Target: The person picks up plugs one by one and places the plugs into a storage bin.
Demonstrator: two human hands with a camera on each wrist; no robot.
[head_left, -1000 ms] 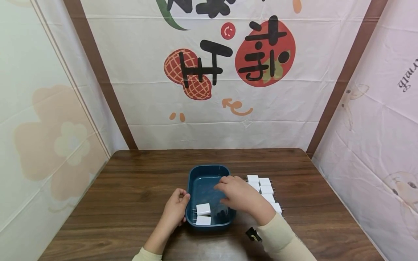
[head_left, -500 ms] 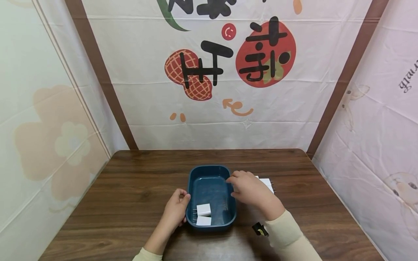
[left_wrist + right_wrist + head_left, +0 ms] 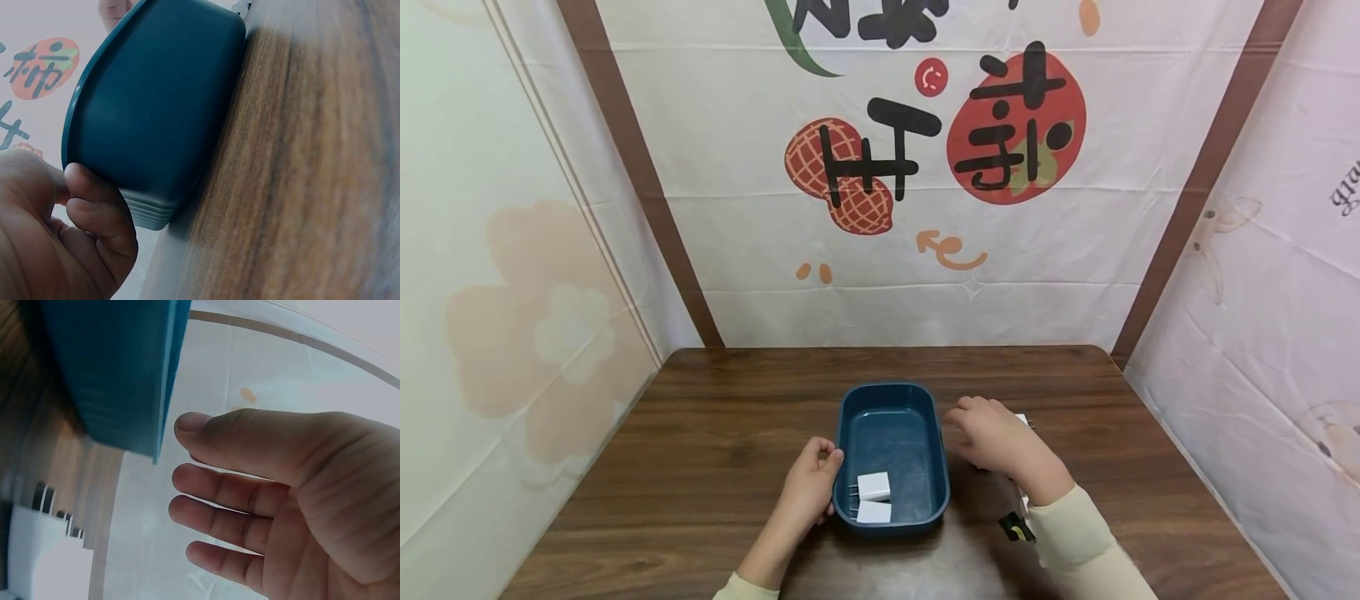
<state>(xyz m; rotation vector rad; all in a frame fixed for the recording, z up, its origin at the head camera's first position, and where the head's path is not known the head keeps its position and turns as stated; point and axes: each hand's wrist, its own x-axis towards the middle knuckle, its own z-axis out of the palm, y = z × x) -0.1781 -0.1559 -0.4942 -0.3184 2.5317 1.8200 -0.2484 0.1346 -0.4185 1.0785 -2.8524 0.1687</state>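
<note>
My left hand (image 3: 808, 487) holds the rim of a dark blue plastic tray (image 3: 156, 94) at its left side, fingers bent against the outer wall. Two white plug chargers (image 3: 874, 486) lie inside, near the front end of the tray, their prongs pointing left. To the right of the tray my right hand (image 3: 1000, 437) hovers with nothing in it; its fingers (image 3: 219, 509) are extended and apart. More white chargers (image 3: 47, 556) rest on the table beneath that hand, prongs showing in the right wrist view; in the head view the hand and sleeve hide most of them.
Under everything is a brown wood-grain table (image 3: 760, 383). Printed white cloth (image 3: 745, 225) hangs behind it and along both sides. A small black tag with a yellow mark (image 3: 1017, 527) shows beside the right sleeve.
My right hand has moved from over the tray to the right, out past its rim and above the chargers on the table. The left hand stays at the tray's rim.
</note>
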